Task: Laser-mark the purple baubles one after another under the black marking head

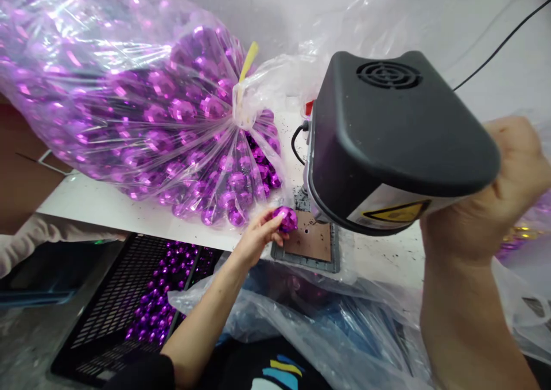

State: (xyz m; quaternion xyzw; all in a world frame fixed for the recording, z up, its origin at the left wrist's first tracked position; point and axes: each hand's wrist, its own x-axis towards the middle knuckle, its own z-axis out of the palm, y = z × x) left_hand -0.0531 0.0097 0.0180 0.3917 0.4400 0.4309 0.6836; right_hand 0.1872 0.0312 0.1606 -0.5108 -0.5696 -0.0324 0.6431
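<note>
My left hand [262, 232] pinches a shiny purple faceted ball [286, 219] between thumb and fingers. The ball is just above the left edge of a brown square plate [316, 246] with a small hole, set on a grey metal base [278, 256]. Over the plate stands a machine with a black housing [400, 143], a round vent on top and a yellow warning label. My right hand [512, 166] is closed in a fist against the right side of the housing. Whatever its fingers wrap round is hidden by the machine and the hand.
A tied clear bag [142, 109] full of purple balls fills the table's left. Below, a black crate [105, 298] holds more purple balls. Clear plastic sheeting [327, 327] hangs at the front edge. Another person's sleeve [38, 238] shows at left. Dark specks dot the white tabletop [396, 258].
</note>
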